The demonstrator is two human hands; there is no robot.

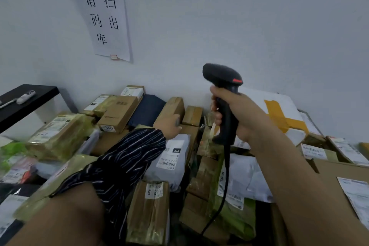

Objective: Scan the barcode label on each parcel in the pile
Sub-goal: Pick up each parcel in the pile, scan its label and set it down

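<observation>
A pile of parcels lies against the wall: brown taped boxes, grey and white mailers, green bags. My right hand (241,114) grips the handle of a black barcode scanner (221,76), held upright above the pile with its head turned left. Its cable (225,175) hangs down over the parcels. My left hand (166,126), in a striped sleeve, reaches to a long brown taped box (175,104) at the back of the pile; its fingers are hidden. Just below that hand lies a grey mailer (175,177) with a barcode label (169,164) facing up.
A white parcel with crossed yellow tape (283,106) leans at the back right. A large cardboard box (339,171) sits at the right edge. At the left, a black shelf (30,98) carries a remote (26,97). A paper sign (105,18) hangs on the wall.
</observation>
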